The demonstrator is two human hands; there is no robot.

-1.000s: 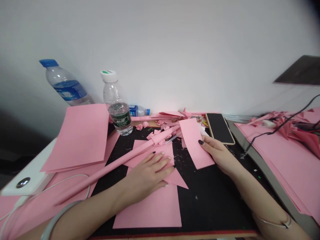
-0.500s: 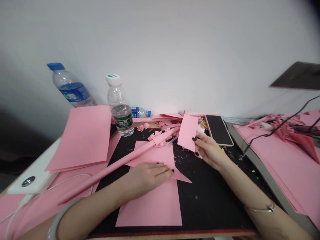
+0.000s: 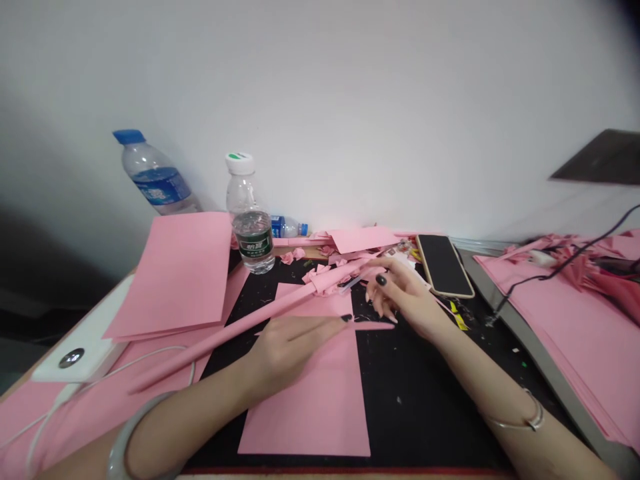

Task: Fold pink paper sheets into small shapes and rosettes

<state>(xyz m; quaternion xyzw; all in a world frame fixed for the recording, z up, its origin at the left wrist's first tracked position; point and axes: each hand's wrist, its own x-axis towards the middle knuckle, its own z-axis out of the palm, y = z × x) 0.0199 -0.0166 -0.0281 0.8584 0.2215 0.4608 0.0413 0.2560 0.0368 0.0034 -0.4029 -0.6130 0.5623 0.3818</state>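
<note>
My left hand (image 3: 293, 347) pinches a pink paper piece (image 3: 374, 326), seen nearly edge-on, its narrow end pointing right. Below that hand, a pink paper sheet (image 3: 310, 427) lies flat on the black mat (image 3: 420, 413). My right hand (image 3: 400, 297) holds nothing; its fingers are apart and slightly curled, close to the pile of pink paper scraps. On that pile rests a small pink paper rectangle (image 3: 363, 239). A long rolled pink paper tube (image 3: 250, 321) slants across the mat, passing behind my left hand and forearm.
A clear water bottle (image 3: 253, 233) stands behind the tube, and a blue-capped bottle (image 3: 160, 180) leans at the back left. Folded pink paper (image 3: 175, 273) covers the left side. A phone (image 3: 445, 265) lies right of the pile. Stacked pink sheets (image 3: 555, 333) and a black cable (image 3: 560, 260) occupy the right.
My right hand has let go of the small pink rectangle, which now lies on the pile at the back. My left hand has raised its paper piece, which was lying flatter before.
</note>
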